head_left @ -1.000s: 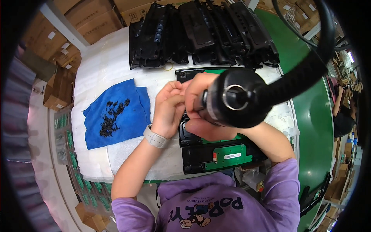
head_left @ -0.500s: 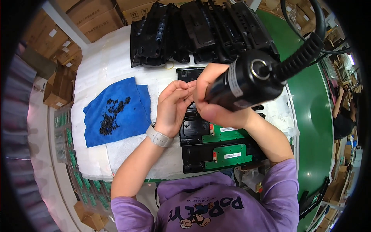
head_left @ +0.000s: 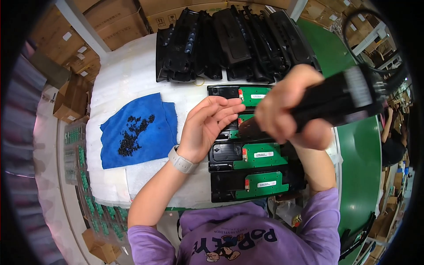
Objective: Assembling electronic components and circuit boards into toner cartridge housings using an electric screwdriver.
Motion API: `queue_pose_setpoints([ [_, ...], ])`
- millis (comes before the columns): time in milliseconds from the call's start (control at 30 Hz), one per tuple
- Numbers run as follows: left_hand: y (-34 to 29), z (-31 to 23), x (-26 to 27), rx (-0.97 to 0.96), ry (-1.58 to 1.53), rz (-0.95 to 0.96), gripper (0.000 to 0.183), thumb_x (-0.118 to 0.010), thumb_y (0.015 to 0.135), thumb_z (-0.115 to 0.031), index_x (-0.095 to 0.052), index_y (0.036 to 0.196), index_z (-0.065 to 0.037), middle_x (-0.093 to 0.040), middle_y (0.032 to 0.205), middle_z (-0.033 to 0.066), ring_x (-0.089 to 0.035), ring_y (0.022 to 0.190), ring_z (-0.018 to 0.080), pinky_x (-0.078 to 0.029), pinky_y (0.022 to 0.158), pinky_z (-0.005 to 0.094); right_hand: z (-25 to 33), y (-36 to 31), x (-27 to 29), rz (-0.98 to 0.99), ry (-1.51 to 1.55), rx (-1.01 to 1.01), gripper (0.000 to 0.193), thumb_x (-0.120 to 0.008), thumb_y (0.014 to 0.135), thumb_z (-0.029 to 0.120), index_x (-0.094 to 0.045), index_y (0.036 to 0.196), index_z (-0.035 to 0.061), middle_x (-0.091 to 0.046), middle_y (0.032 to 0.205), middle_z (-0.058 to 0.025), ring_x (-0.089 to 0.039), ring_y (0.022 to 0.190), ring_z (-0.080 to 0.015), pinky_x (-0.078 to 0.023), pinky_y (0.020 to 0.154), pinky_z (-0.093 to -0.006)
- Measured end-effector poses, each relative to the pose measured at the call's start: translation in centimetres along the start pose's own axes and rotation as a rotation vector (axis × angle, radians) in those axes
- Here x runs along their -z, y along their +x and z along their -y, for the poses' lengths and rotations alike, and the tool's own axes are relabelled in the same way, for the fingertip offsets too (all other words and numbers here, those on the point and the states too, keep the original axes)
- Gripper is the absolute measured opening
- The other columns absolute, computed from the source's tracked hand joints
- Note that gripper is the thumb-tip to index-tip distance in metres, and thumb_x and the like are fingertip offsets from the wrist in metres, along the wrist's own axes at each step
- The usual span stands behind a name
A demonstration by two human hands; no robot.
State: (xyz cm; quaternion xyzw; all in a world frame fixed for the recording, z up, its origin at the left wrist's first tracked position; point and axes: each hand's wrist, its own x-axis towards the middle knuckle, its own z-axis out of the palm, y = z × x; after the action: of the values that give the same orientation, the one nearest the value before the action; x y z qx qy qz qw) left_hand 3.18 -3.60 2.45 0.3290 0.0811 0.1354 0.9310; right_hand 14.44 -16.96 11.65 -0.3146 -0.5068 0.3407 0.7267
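My right hand (head_left: 289, 110) is wrapped round a black electric screwdriver (head_left: 338, 99), both blurred by motion. The tool slants down toward the left, over the second of several black plastic panels (head_left: 222, 187) laid in a column. Each panel bears a green circuit board (head_left: 261, 165) with a white label and a small red part. My left hand (head_left: 207, 119), a pale watch on its wrist, hovers beside the upper panels, fingers loosely stretched and slightly cupped. Whether anything small lies in its palm I cannot make out. Small black screws (head_left: 129, 143) lie heaped on a blue cloth (head_left: 160, 152) at the left.
Long black plastic housings (head_left: 232, 37) are stacked across the table's far side. White sheeting (head_left: 119, 70) covers the table, with a green surface (head_left: 360, 172) along the right. Trays of green boards (head_left: 95, 212) stand lower left. Cardboard boxes (head_left: 110, 22) line the back. A person (head_left: 391, 137) is far right.
My right hand and the screwdriver have moved right, away from my left hand, and the tool has tipped over. My left fingers have straightened from a pinch. More of the upper boards shows.
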Motion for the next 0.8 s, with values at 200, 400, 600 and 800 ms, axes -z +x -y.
queue_pose_setpoints([
  [200, -0.7, 0.3, -1.9, 0.079, -0.011, 0.132, 0.029, -0.040, 0.093, -0.019, -0.049, 0.109, 0.003, -0.052, 0.118, 0.0217, -0.052, 0.112, 0.0258, -0.042, 0.093, 0.0322, 0.2, -0.3, 1.9, -0.056, 0.092, 0.256, 0.040, -0.057, 0.083, 0.041, -0.043, 0.101, 0.0072, -0.047, 0.058, 0.0032, -0.045, 0.044, -0.0078, -0.041, 0.053, -0.0251],
  [400, -0.8, 0.7, -1.6, 0.161, 0.043, 0.128, 0.027, -0.042, 0.091, -0.016, -0.048, 0.110, 0.003, -0.057, 0.104, 0.0122, -0.056, 0.097, 0.0161, -0.044, 0.088, 0.0288, -0.7, -0.5, 2.7, -0.053, 0.081, 0.118, 0.042, -0.057, 0.084, 0.041, -0.044, 0.102, 0.0057, -0.046, 0.058, 0.0008, -0.042, 0.043, -0.0099, -0.040, 0.054, -0.0283],
  [600, -0.8, 0.2, -1.8, 0.201, 0.296, 0.101, 0.020, -0.048, 0.090, -0.014, -0.053, 0.103, 0.001, -0.061, 0.087, 0.0103, -0.061, 0.080, 0.0141, -0.047, 0.075, 0.0252, 0.5, -0.3, 3.6, -0.077, 0.163, 0.206, 0.039, -0.050, 0.086, 0.040, -0.045, 0.103, 0.0059, -0.046, 0.061, 0.0012, -0.042, 0.044, -0.0095, -0.041, 0.059, -0.0285],
  [800, -0.9, 0.1, -1.4, 0.145, 0.478, 0.030, 0.010, -0.056, 0.087, -0.007, -0.059, 0.091, 0.002, -0.063, 0.076, 0.0119, -0.060, 0.059, 0.0147, -0.049, 0.058, 0.0237, 1.5, -0.5, 3.7, -0.106, 0.119, 0.258, 0.038, -0.047, 0.088, 0.039, -0.046, 0.105, 0.0050, -0.047, 0.064, 0.0011, -0.043, 0.047, -0.0092, -0.041, 0.060, -0.0292],
])
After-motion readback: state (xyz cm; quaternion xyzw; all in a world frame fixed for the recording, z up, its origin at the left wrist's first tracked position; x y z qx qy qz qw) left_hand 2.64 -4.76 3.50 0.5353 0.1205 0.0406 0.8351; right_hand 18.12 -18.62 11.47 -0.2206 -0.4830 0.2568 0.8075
